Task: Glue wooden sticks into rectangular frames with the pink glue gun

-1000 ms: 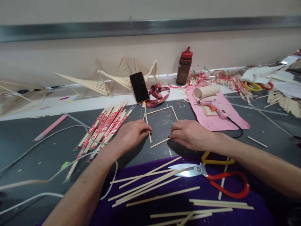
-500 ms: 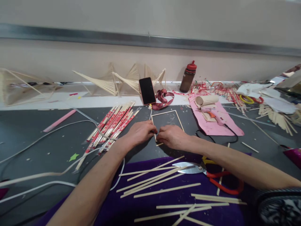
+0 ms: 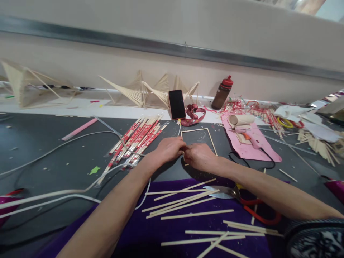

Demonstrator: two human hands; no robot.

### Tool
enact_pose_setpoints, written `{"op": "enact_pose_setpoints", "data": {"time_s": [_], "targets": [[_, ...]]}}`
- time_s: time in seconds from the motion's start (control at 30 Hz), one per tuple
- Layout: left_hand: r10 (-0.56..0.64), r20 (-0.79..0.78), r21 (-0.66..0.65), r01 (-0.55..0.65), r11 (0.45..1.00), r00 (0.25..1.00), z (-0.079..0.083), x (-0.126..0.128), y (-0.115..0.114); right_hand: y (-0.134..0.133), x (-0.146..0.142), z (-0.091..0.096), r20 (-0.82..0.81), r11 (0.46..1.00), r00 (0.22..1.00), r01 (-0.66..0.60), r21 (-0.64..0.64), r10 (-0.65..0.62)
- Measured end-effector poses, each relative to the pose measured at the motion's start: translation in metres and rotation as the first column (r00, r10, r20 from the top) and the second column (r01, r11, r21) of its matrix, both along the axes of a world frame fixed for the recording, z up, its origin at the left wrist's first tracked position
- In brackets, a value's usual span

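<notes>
I think I am joining the near corner of the stick frame [image 3: 211, 138]: left hand [image 3: 170, 149] and right hand [image 3: 199, 156] fingers pinch it narrowly together; next I must press steady.

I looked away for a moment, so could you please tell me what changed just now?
The right hand slid left along the stick frame to meet the left hand at its near left corner. The scissors and loose sticks stayed put.

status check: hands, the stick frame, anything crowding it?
Left hand and right hand pinch stick frame at its near corner. Frame flat on table. Phone, scissors close by.
</notes>
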State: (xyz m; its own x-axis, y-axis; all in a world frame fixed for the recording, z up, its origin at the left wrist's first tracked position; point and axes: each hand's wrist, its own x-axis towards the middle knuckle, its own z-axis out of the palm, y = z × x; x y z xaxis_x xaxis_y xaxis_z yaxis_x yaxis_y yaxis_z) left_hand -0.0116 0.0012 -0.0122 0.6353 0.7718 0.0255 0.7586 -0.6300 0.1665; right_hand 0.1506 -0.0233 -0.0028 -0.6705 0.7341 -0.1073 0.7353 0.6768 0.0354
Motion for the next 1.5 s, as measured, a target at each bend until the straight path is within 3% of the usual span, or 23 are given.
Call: {"op": "enact_pose_setpoints", "data": {"time_s": [0.3,0.7,0.97,1.23,1.5], "targets": [[0.004,0.019,-0.016,-0.003,1.0,1.0,0.003,0.001,-0.004,0.005,-0.004,0.0,0.078,0.999,0.996,-0.051,0.001,0.051],[0.026,0.017,-0.042,-0.026,0.999,0.999,0.007,0.002,-0.005,-0.002,-0.005,-0.007,-0.011,1.0,1.0,0.001,0.031,0.0],[0.023,0.032,-0.042,-0.021,0.999,0.999,0.004,0.001,-0.004,-0.006,-0.011,-0.001,-0.003,0.991,0.991,0.134,-0.01,-0.134],[-0.01,0.017,-0.025,0.011,1.0,1.0,0.001,-0.002,-0.001,-0.001,-0.006,-0.001,-0.074,0.965,0.97,0.221,-0.144,-0.233],[-0.052,0.013,-0.033,0.052,0.998,0.999,0.0,-0.004,0.005,0.0,-0.002,-0.002,-0.208,0.984,0.963,0.16,-0.078,-0.173]]}}
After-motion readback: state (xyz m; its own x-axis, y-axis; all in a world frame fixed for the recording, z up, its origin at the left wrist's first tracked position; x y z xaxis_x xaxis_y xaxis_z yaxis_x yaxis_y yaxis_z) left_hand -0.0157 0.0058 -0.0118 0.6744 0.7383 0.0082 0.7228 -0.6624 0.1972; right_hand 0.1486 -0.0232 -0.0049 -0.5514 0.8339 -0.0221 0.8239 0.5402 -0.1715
